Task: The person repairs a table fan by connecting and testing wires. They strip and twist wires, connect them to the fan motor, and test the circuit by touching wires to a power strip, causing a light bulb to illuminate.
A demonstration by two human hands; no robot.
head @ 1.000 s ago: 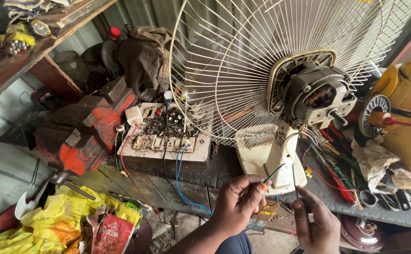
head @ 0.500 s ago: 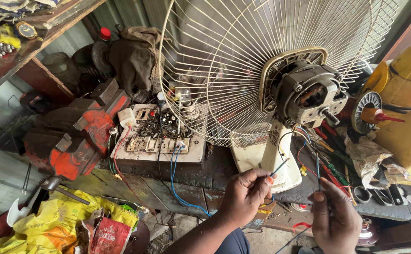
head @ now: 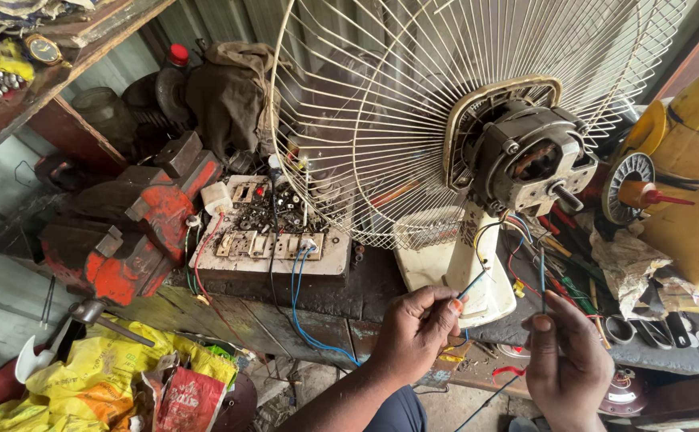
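A: In the head view, what could be going wrong here?

B: I judge the bare ends could be touching each other, since the left hand [head: 413, 332] is pinching a blue wire [head: 471, 286] and the right hand [head: 569, 364] is pinching a dark wire [head: 542, 276] just beside it. A tug might also be straining the leads under the fan motor [head: 529, 156].

A: And how are the hands posing?

B: Both are curling closed, thumb and forefinger gripping, wires pointing up toward the fan motor. The left is sitting below and left of the fan motor, the right directly below it, over the table [head: 317, 300] edge.
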